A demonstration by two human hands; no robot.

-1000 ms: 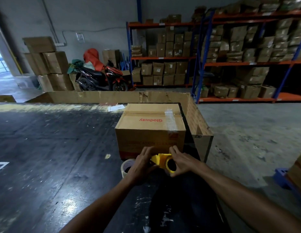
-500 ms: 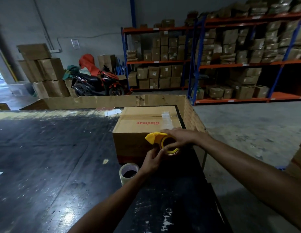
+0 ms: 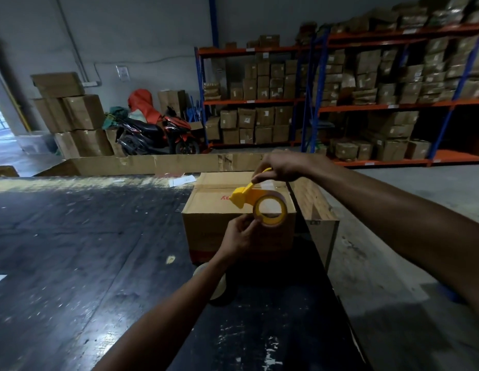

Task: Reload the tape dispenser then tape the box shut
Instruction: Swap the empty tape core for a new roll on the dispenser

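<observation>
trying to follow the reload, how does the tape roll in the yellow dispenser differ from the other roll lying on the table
The roll in the dispenser is held up in front of the box, its open core facing the camera; the loose roll rests on the dark table, mostly hidden behind the left forearm. The right hand holds the dispenser's handle and the left hand pinches at the mounted roll's edge; neither hand touches the loose roll. Both are round with hollow cores.

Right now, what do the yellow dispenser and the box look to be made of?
Tape dispenser: seemingly moulded plastic, uniformly bright yellow with a smooth surface. Box: corrugated cardboard, matte brown with folded flaps and printed red lettering.
</observation>
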